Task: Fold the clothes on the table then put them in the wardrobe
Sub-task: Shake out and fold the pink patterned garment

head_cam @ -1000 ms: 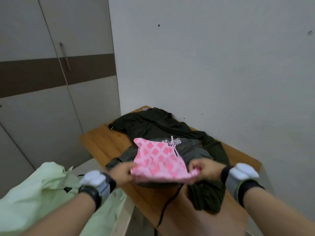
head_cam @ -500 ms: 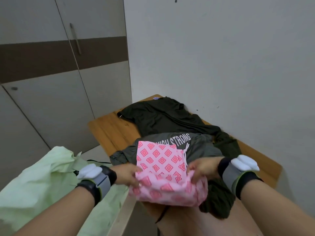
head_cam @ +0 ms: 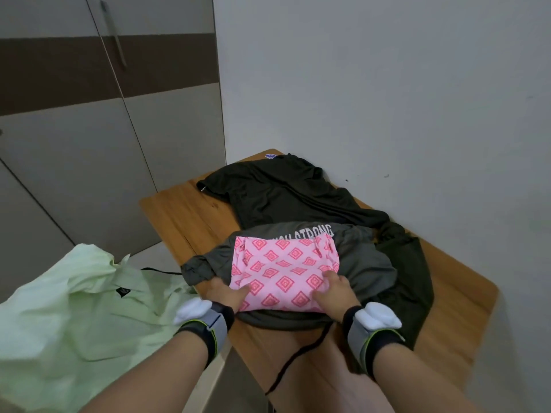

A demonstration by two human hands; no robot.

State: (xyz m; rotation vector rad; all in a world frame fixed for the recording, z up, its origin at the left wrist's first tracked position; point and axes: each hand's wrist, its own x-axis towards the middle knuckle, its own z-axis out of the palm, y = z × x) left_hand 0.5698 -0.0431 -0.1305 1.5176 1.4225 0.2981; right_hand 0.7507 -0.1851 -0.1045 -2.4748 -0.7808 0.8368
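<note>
A pink cloth with red diamond print (head_cam: 283, 271) lies folded into a rectangle on top of a grey shirt with white lettering (head_cam: 366, 257). My left hand (head_cam: 225, 295) presses its near left edge, fingers flat. My right hand (head_cam: 335, 290) lies flat on its near right corner. Under and behind these spreads a dark green garment (head_cam: 283, 192) over the wooden table (head_cam: 182, 216).
A pale green shirt (head_cam: 74, 317) is heaped on a surface to the left of the table. A black cord (head_cam: 298, 353) hangs over the table's near edge. Grey wardrobe doors with a long handle (head_cam: 114, 40) stand at the left, a bare wall to the right.
The pink cloth was held up between both hands and hung loose; now it lies folded flat on the grey shirt and both hands press on it.
</note>
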